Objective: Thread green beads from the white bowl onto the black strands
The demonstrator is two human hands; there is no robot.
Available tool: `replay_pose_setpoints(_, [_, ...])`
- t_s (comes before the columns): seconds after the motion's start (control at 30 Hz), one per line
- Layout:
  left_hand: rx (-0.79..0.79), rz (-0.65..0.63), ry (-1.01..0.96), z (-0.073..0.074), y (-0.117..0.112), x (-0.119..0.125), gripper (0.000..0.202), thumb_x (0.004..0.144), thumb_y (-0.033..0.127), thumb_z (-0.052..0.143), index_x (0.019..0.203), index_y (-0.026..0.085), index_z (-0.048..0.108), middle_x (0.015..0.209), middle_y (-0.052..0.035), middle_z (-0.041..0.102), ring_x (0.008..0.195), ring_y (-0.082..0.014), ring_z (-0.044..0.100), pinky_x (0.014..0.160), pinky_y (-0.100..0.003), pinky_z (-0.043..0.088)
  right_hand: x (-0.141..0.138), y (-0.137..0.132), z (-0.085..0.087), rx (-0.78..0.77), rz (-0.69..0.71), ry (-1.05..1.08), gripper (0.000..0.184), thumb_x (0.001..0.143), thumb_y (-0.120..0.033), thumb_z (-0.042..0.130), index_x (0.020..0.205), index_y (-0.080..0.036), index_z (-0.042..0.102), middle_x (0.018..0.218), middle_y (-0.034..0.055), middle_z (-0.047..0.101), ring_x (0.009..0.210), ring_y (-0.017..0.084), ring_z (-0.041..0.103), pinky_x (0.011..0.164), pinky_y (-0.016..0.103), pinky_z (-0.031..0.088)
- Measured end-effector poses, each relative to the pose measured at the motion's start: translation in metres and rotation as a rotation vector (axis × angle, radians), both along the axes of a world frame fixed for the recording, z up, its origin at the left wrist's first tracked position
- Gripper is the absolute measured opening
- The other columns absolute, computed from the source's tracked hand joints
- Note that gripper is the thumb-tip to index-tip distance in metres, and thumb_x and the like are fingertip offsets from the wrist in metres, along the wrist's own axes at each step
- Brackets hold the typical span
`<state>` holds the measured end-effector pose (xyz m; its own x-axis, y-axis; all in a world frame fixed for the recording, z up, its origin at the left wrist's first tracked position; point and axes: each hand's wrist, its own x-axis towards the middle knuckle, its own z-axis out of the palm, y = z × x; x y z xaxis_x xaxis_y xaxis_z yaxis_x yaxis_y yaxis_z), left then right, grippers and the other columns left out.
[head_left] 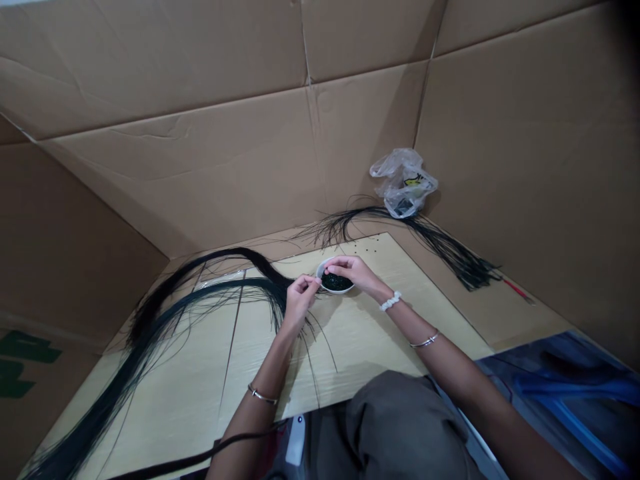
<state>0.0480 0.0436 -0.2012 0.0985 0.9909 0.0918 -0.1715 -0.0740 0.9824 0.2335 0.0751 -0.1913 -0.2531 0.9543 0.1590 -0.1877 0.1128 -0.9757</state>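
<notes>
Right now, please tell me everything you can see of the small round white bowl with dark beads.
This small round white bowl looks like glazed ceramic. It stands upright on a pale wooden board, holding many small dark pieces. The right hand hangs over it, and the left hand has its fingertips at the rim.

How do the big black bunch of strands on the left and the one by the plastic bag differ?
The left bundle is longer and thicker than the back bundle. The left bundle lies across a pale board; the back bundle on cardboard. Both are fine black strands.
</notes>
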Motion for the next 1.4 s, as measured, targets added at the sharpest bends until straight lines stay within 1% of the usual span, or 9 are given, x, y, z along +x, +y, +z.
replay_pose_setpoints(0.2, [-0.01, -0.004, -0.021, 0.003, -0.003, 0.001, 0.039, 0.069, 0.048, 0.083, 0.073, 0.014, 0.063, 0.051, 0.0079, 0.037, 0.041, -0.0029, 0.024, 0.042, -0.019, 0.014, 0.0, 0.0, 0.0, 0.006, -0.016, 0.0, 0.039, 0.068, -0.043, 0.084, 0.092, -0.014, 0.074, 0.099, 0.0081, 0.074, 0.089, 0.017, 0.068, 0.086, 0.031, 0.052])
replay_pose_setpoints(0.33, [-0.004, -0.014, -0.028, 0.005, -0.004, 0.0, 0.039, 0.069, 0.048, 0.083, 0.074, 0.014, 0.063, 0.051, 0.0076, 0.039, 0.042, -0.0028, 0.024, 0.042, -0.019, 0.015, -0.001, -0.001, 0.001, -0.005, 0.0, 0.027, 0.039, 0.066, -0.041, 0.085, 0.091, -0.014, 0.073, 0.098, 0.0077, 0.074, 0.088, 0.016, 0.067, 0.085, 0.029, 0.051])
replay_pose_setpoints(0.43, [0.004, -0.019, -0.026, 0.005, -0.003, 0.0, 0.039, 0.069, 0.049, 0.083, 0.075, 0.014, 0.064, 0.049, 0.0082, 0.038, 0.041, -0.003, 0.024, 0.042, -0.019, 0.015, -0.001, -0.002, 0.001, 0.022, -0.006, 0.012, 0.039, 0.066, -0.042, 0.085, 0.09, -0.014, 0.073, 0.097, 0.0073, 0.074, 0.087, 0.016, 0.067, 0.083, 0.029, 0.051])
replay_pose_setpoints(0.57, [0.0, -0.029, -0.029, 0.004, -0.003, 0.0, 0.039, 0.069, 0.049, 0.083, 0.075, 0.015, 0.064, 0.048, 0.0086, 0.036, 0.04, -0.0031, 0.023, 0.041, -0.019, 0.015, 0.0, -0.003, 0.0, 0.132, -0.065, -0.08, 0.037, 0.072, -0.044, 0.08, 0.093, -0.014, 0.073, 0.098, 0.0073, 0.073, 0.086, 0.016, 0.065, 0.08, 0.028, 0.05])
replay_pose_setpoints(0.73, [-0.008, -0.031, -0.035, 0.005, -0.004, 0.0, 0.039, 0.069, 0.048, 0.083, 0.074, 0.015, 0.063, 0.048, 0.0086, 0.036, 0.041, -0.0032, 0.024, 0.041, -0.019, 0.015, -0.001, -0.012, 0.006, 0.344, -0.208, -0.293, 0.026, 0.084, -0.04, 0.072, 0.093, -0.017, 0.075, 0.101, 0.0062, 0.073, 0.083, 0.016, 0.063, 0.074, 0.026, 0.046])
replay_pose_setpoints(0.9, [-0.008, -0.041, -0.044, 0.006, -0.006, -0.001, 0.037, 0.071, 0.046, 0.082, 0.072, 0.015, 0.062, 0.048, 0.0087, 0.035, 0.041, -0.0034, 0.023, 0.042, -0.019, 0.015, -0.002, -0.022, 0.014, 0.527, -0.294, -0.401, 0.017, 0.089, -0.034, 0.069, 0.094, -0.019, 0.075, 0.095, 0.005, 0.073, 0.089, 0.018, 0.062, 0.08, 0.029, 0.045])
replay_pose_setpoints(1.0, [-0.003, -0.045, -0.05, 0.007, -0.006, -0.001, 0.036, 0.071, 0.045, 0.082, 0.072, 0.015, 0.062, 0.047, 0.0089, 0.034, 0.041, -0.0035, 0.023, 0.042, -0.019, 0.015, -0.003, -0.024, 0.016, 0.564, -0.296, -0.423, 0.016, 0.09, -0.034, 0.068, 0.093, -0.02, 0.075, 0.096, 0.0052, 0.073, 0.093, 0.02, 0.062, 0.086, 0.032, 0.046])
replay_pose_setpoints(1.1, [-0.008, -0.042, -0.05, 0.008, -0.006, -0.001, 0.036, 0.07, 0.045, 0.082, 0.071, 0.015, 0.062, 0.047, 0.009, 0.034, 0.041, -0.0035, 0.023, 0.042, -0.019, 0.014, -0.003, -0.025, 0.017, 0.583, -0.288, -0.433, 0.015, 0.091, -0.033, 0.067, 0.093, -0.021, 0.074, 0.096, 0.005, 0.074, 0.095, 0.02, 0.061, 0.09, 0.034, 0.046])
replay_pose_setpoints(1.4, [-0.008, -0.055, -0.054, 0.008, -0.006, -0.001, 0.036, 0.071, 0.045, 0.082, 0.073, 0.015, 0.063, 0.047, 0.0091, 0.034, 0.041, -0.0034, 0.023, 0.042, -0.019, 0.015, -0.001, -0.022, 0.015, 0.659, -0.309, -0.436, 0.013, 0.092, -0.03, 0.066, 0.093, -0.02, 0.074, 0.095, 0.0048, 0.073, 0.093, 0.02, 0.061, 0.087, 0.033, 0.046])
